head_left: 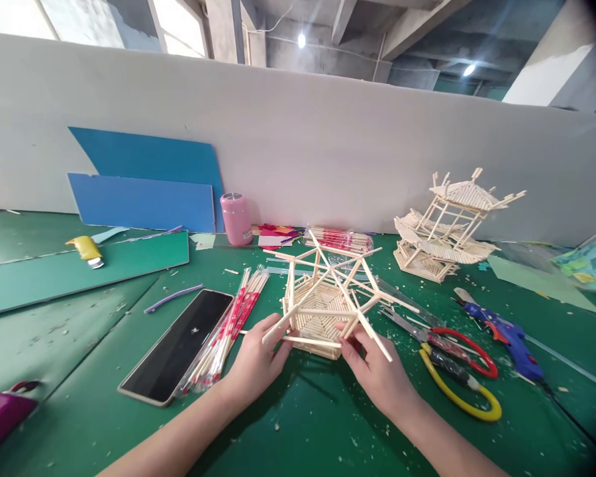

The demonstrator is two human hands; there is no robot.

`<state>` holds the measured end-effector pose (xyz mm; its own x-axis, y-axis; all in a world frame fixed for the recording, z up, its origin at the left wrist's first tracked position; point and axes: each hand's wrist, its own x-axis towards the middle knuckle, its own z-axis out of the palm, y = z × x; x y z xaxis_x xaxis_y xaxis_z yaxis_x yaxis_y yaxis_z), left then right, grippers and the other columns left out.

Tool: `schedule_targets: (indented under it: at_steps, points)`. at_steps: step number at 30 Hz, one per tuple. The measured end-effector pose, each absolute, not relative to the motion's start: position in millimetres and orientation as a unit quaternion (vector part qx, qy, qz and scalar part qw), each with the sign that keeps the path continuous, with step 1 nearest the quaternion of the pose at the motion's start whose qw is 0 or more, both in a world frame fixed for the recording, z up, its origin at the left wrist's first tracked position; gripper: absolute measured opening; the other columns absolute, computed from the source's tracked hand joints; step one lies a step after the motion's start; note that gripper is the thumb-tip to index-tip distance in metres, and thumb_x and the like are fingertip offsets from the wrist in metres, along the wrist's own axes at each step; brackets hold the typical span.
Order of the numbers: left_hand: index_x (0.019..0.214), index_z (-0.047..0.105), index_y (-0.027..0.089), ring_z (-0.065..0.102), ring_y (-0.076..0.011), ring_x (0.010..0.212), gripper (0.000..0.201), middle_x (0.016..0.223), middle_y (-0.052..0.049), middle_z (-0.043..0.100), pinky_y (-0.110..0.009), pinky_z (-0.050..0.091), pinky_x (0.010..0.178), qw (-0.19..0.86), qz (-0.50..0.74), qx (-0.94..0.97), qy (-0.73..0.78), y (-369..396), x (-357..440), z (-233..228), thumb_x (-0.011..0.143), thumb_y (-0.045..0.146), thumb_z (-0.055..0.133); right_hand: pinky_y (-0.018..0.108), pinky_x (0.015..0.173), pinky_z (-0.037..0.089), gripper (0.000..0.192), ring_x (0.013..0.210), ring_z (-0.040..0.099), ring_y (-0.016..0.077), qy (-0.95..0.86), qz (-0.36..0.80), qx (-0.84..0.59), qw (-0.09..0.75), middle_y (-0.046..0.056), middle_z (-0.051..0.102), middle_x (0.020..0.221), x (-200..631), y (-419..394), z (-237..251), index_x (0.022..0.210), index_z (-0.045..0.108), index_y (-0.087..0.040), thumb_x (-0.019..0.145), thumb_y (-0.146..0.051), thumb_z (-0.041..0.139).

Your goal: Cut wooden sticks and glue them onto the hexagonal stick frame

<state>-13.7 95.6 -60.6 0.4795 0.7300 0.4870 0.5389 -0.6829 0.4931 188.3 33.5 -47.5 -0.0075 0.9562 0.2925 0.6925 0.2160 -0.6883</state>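
Note:
Between my two hands is a pavilion frame (322,311) built of thin wooden sticks, with a many-sided slatted base and an open web of sticks on top. My left hand (262,354) closes on its near left side, and a loose-looking stick (310,342) runs from the fingers across the front. On the near right side, my right hand (372,363) grips the frame near a lower corner, thumb and fingers pressed together. Some fingertips are hidden behind sticks. Left of the frame lie red-and-white wrapped stick packs (236,321).
A black phone (179,344) lies left. Scissors (442,351) and a blue glue gun (506,334) lie right. A finished-looking stick pagoda (447,225) stands back right; a pink cup (236,218) and blue boards (144,202) stand at the back wall. A yellow tube (85,250) lies left.

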Motion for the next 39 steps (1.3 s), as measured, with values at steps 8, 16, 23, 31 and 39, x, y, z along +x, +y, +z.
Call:
schedule_targets:
  at_steps: [8, 16, 23, 31, 39]
  points:
    - [0.070, 0.055, 0.017, 0.056, -0.0174, 0.067, 0.022, 0.069, -0.005, 0.058, -0.026, 0.045, 0.059, 0.145, 0.330, 0.847, 0.390, 109, -5, -53, 0.084, 0.020, 0.039, 0.029, 0.070, 0.043, 0.021, 0.079, 0.059, 0.0211, -0.685, 0.164, -0.599, 0.380, 0.006, 0.065, 0.082, 186, 47, -50, 0.088, 0.062, -0.018, 0.086, -0.030, 0.044]
    - [0.113, 0.049, 0.014, 0.056, -0.0226, 0.078, 0.032, 0.083, -0.009, 0.057, -0.033, 0.045, 0.067, 0.155, 0.295, 0.846, 0.415, 88, -9, -35, 0.087, 0.030, 0.039, 0.030, 0.067, 0.042, 0.026, 0.073, 0.057, 0.0206, -0.678, 0.182, -0.608, 0.370, 0.006, 0.062, 0.078, 190, 46, -48, 0.092, 0.060, -0.018, 0.087, -0.035, 0.042]
    - [0.087, 0.058, 0.019, 0.044, -0.0128, 0.055, 0.028, 0.061, 0.001, 0.047, -0.022, 0.036, 0.050, 0.497, 0.282, 0.699, 0.430, 32, -12, -14, 0.088, 0.038, 0.038, 0.025, 0.055, 0.041, 0.022, 0.059, 0.051, 0.0146, -0.635, 0.215, -0.629, 0.394, 0.000, 0.054, 0.068, 200, 28, -44, 0.098, 0.050, -0.019, 0.086, -0.036, 0.044]
    - [0.082, 0.053, 0.016, 0.035, -0.0059, 0.034, 0.024, 0.046, 0.005, 0.045, -0.018, 0.022, 0.036, 0.791, 0.327, 0.349, 0.382, 3, 23, -25, 0.082, 0.040, 0.049, 0.023, 0.053, 0.035, 0.025, 0.059, 0.046, 0.0125, -0.595, 0.357, -0.584, 0.422, -0.002, 0.049, 0.065, 184, -3, -30, 0.075, 0.053, -0.021, 0.088, -0.037, 0.040]
    - [0.074, 0.053, 0.014, 0.043, -0.0067, 0.041, 0.019, 0.055, 0.002, 0.050, -0.020, 0.026, 0.041, 0.821, 0.357, 0.259, 0.363, 7, 26, -13, 0.075, 0.033, 0.060, 0.023, 0.057, 0.037, 0.028, 0.061, 0.047, 0.0132, -0.541, 0.440, -0.563, 0.443, -0.002, 0.050, 0.064, 174, -1, -28, 0.089, 0.060, -0.019, 0.087, -0.041, 0.042]
